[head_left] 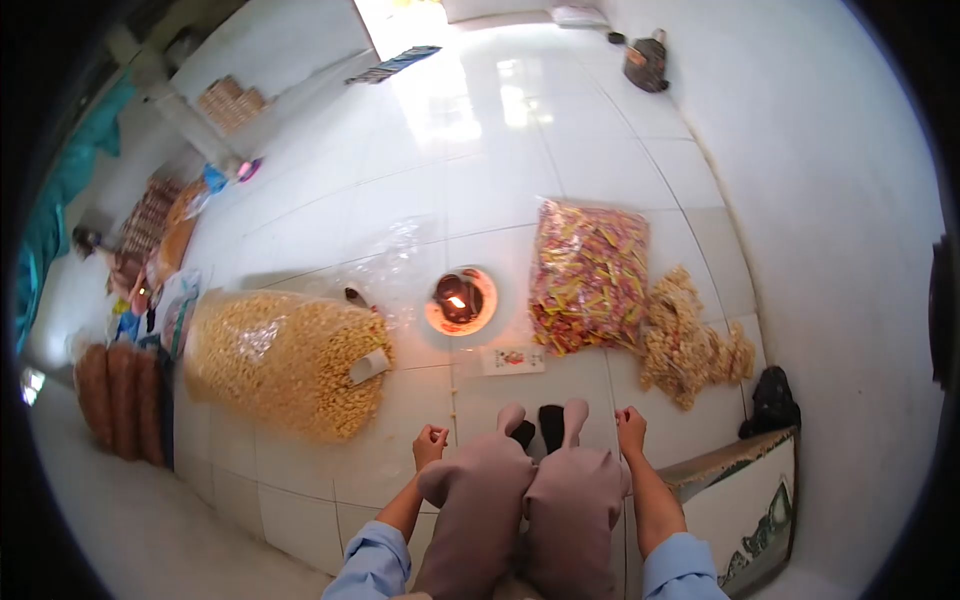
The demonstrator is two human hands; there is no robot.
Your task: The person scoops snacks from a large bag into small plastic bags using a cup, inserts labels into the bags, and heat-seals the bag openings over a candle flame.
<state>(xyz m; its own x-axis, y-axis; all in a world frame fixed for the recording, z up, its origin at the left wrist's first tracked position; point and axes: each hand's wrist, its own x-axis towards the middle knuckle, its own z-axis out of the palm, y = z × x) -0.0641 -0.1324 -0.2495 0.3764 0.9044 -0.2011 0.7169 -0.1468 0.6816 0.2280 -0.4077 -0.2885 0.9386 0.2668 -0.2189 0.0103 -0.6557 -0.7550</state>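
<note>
My left hand (430,445) is beside my left knee, its fingers curled in, with nothing visible in them. Beyond my right knee, my right hand (630,430) is also closed, no object showing. A large clear bag of yellow puffed snacks (260,350) lies open to the left, a white scoop (369,366) at its mouth. Straight ahead, a lit flame burns in a dark holder on a round plate (487,305). Right of it lies a bag of red and yellow packets (588,275). A white printed card (513,361) lies below the plate.
Clusters of filled small packs (675,340) lie at right, near a black bag (771,402) and a worn board (740,500). Long brown-filled bags (122,402) stand far left. A backpack (647,64) is by the right wall, and a mat (395,65) near the doorway.
</note>
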